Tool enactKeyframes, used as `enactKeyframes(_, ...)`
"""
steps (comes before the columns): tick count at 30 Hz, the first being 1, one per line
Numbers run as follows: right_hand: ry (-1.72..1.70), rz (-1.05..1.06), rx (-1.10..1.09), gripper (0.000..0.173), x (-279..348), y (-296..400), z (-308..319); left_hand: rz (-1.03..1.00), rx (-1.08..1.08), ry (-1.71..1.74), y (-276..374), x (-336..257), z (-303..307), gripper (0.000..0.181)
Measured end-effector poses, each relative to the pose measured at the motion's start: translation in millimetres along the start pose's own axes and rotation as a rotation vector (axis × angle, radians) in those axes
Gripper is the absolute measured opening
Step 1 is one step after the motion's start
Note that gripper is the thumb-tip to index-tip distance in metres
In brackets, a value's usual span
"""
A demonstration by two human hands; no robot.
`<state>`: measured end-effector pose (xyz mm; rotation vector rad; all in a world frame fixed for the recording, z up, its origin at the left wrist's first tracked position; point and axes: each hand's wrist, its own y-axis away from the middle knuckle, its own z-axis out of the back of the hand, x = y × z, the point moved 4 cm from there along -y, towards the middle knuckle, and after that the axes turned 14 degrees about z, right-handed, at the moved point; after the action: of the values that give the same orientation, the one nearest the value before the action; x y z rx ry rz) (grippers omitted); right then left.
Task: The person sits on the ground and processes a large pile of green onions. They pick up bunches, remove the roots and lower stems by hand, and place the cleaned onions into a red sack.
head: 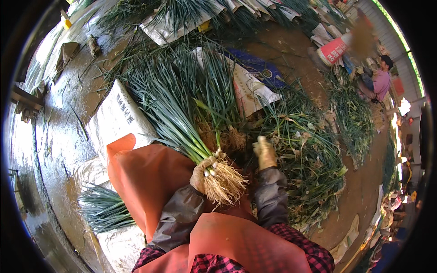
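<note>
My left hand (198,175), in a dirty glove, is closed round a bunch of green onions (184,131) just above the roots. The long green leaves point up and left, and the pale stringy roots (227,182) hang over towards my lap. My right hand (264,153), in a yellowish glove, is to the right of the bunch, near a heap of loose onion leaves (307,160). I see nothing held in it, and its fingers are too unclear to tell how far they are apart. More green onions (218,88) lie in front of me, roots towards me.
A white woven sack (119,116) lies on the left, and cut onions (104,208) rest on sacking behind it. A blue sack (256,66) lies ahead on the wet floor (65,102). At the far right a person in pink (380,82) sits beside a leaf pile, near a red-and-white container (333,51).
</note>
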<state>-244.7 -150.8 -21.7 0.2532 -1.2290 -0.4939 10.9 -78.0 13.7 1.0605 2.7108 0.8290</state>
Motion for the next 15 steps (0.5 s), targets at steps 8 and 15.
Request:
enactKeyframes(8, 0.392, 0.627, 0.198, 0.062, 4, -20, -124, -0.053, -0.257, -0.315, -9, 21, 3, 0.011)
enactKeyframes(15, 1.004, 0.726, 0.231, 0.05, 76, 64, -103, -0.182, -0.425, -0.561, -3, 15, 12, 0.009)
